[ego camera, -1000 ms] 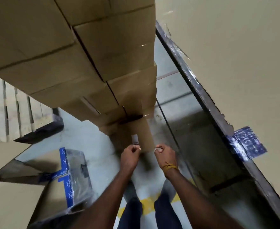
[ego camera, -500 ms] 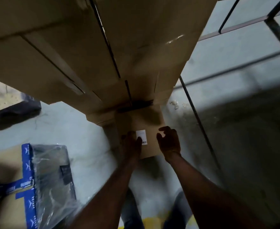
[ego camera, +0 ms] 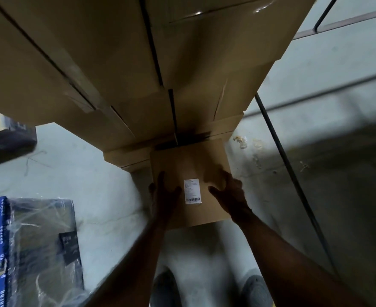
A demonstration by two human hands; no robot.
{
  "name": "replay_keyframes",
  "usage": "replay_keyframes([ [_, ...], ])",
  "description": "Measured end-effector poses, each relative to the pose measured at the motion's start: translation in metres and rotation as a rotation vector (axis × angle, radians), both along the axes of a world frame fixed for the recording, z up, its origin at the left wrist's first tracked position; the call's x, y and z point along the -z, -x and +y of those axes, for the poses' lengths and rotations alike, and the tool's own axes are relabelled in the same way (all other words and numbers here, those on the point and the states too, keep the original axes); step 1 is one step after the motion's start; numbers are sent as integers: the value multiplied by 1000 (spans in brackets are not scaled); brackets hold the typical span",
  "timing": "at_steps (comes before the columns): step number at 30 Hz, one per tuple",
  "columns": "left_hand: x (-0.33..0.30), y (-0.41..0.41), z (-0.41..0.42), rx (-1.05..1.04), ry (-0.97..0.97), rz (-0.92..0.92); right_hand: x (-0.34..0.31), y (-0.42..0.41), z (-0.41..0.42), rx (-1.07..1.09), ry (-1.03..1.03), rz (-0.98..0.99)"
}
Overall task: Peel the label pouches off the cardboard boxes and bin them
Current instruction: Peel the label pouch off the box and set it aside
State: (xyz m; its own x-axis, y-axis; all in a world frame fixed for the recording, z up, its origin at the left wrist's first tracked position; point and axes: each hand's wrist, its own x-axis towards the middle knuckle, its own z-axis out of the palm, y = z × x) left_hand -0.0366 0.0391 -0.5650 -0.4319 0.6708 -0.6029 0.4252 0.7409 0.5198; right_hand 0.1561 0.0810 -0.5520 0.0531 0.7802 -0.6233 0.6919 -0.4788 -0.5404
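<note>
Small brown cardboard box (ego camera: 190, 171), square face up, sits low at the foot of a tall stack of brown cardboard cartons (ego camera: 120, 69), its far edge tucked under the stack's bottom lip. White rectangular label pouch (ego camera: 192, 191) with small print and a barcode at its near end lies flat on the box face, all 4 edges down, none visibly lifted.

Left hand (ego camera: 163, 193) rests on the box's left part, fingers spread and fairly straight, pointing away from the person; thumb tip reaches toward the pouch's left edge, just beside it, contact unclear. Right hand (ego camera: 228, 191) sits at the box's right part, fingers loosely bent over the face near the right edge, thumb pointing left toward the pouch, short of it. Motion blur, so cannot tell if the right fingers press or wrap the edge. Neither hand grasps the pouch; it lies between the 2 thumbs.

Box's near edge overhangs grey concrete floor (ego camera: 107, 185), open on the left of the left fingers. Right of the right fingers: bare floor, then a thin dark metal rail (ego camera: 291, 180) running diagonally.

Far left of the left fingers, a cardboard carton with blue printed tape and loose clear plastic wrap (ego camera: 38, 247) lies on the floor; contents not visible. 2 grey shoes (ego camera: 167, 289) below the forearms.
</note>
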Motion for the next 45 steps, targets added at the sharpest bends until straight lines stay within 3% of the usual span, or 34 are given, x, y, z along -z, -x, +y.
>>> replay_keyframes([
  [7,-92,-24,-24,-8,-137,166,-83,3,-35,-49,-258,-317],
  [16,-363,-34,-71,-41,-323,306,-355,13,-102,210,-431,-268],
  [28,-662,-40,-155,-35,-550,313,-654,2,-188,186,-628,-262],
  [37,-827,-132,-221,102,-761,295,-809,-99,-271,290,-834,-308],
  [45,-881,-294,-276,473,-830,193,-876,-257,-374,556,-804,-492],
])
